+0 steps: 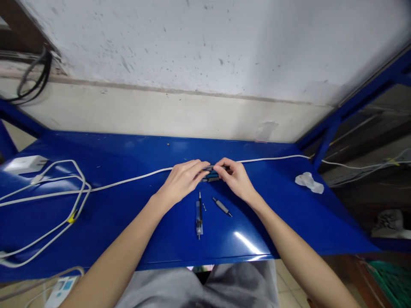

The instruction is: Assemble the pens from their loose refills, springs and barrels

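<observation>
Several pens (211, 175) lie side by side on the blue table, between my two hands. My left hand (186, 177) is closed, its fingertips on the left ends of the pens. With thumb and fingers pinched, my right hand (234, 175) grips the right end of a pen in that bundle. Nearer to me lie a clear pen barrel (198, 216) with a dark refill (201, 207) beside it, a tiny spring-like part (204, 207) and a grey pen part with a dark tip (221, 206).
White cable (128, 179) crosses the blue table (272, 205) behind my hands and loops at the left, near a white adapter (25, 164). A crumpled white tissue (309, 182) lies at the right. A wall (180, 111) stands behind.
</observation>
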Demonstrator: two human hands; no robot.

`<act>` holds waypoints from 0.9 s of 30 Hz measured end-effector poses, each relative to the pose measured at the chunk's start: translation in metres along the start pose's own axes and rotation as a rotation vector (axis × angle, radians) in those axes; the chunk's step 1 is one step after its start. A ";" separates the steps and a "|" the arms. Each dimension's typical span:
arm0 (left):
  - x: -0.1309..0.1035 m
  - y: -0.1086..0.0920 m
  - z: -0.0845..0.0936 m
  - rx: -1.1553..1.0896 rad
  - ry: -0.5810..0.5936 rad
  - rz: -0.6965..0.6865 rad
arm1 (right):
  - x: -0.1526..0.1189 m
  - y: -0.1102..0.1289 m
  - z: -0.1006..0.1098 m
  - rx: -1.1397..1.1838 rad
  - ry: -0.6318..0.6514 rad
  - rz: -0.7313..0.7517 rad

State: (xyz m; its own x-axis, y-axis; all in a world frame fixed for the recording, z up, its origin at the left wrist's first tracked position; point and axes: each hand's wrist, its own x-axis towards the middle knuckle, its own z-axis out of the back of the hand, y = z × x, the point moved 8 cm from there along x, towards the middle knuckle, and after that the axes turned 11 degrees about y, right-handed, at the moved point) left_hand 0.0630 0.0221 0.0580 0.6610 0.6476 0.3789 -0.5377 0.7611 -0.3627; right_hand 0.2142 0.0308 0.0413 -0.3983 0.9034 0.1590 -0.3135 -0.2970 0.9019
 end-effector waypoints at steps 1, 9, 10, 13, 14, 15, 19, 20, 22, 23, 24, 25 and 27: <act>0.000 -0.002 -0.001 0.001 0.007 -0.016 | 0.000 -0.002 0.001 -0.024 -0.007 -0.024; 0.000 -0.006 0.002 0.041 -0.042 -0.041 | 0.001 0.003 -0.001 0.061 0.062 0.030; -0.001 -0.006 0.003 0.040 -0.049 -0.044 | 0.001 0.002 0.000 0.057 0.058 0.016; -0.001 -0.007 0.002 0.047 -0.054 -0.058 | 0.000 0.002 0.002 -0.026 0.056 -0.016; -0.001 -0.008 0.001 0.052 -0.052 -0.064 | 0.000 0.003 0.001 -0.059 0.063 -0.019; -0.001 -0.009 0.000 0.058 -0.052 -0.070 | 0.000 0.003 0.001 -0.088 0.068 -0.021; 0.000 -0.010 0.004 0.057 -0.030 -0.062 | 0.000 0.003 0.000 -0.136 0.105 -0.031; 0.000 -0.009 0.005 0.048 0.005 -0.043 | 0.000 0.002 -0.001 -0.143 0.119 -0.028; 0.000 -0.004 0.007 0.025 0.098 0.020 | 0.000 0.001 -0.002 -0.167 0.153 -0.018; 0.000 -0.001 0.009 0.015 0.139 0.064 | 0.000 0.000 -0.003 -0.185 0.166 -0.010; -0.002 0.003 0.012 0.004 0.168 0.108 | 0.000 0.000 -0.004 -0.201 0.176 0.000; -0.003 0.005 0.014 -0.010 0.191 0.140 | 0.000 0.001 -0.004 -0.215 0.183 0.012; -0.007 0.009 0.018 -0.035 0.205 0.177 | 0.000 0.003 -0.006 -0.233 0.184 0.038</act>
State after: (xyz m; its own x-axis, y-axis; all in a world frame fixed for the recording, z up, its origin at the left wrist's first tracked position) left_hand 0.0441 0.0252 0.0678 0.6523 0.7472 0.1275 -0.6386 0.6324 -0.4385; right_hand 0.2081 0.0282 0.0418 -0.5566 0.8251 0.0964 -0.4764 -0.4122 0.7766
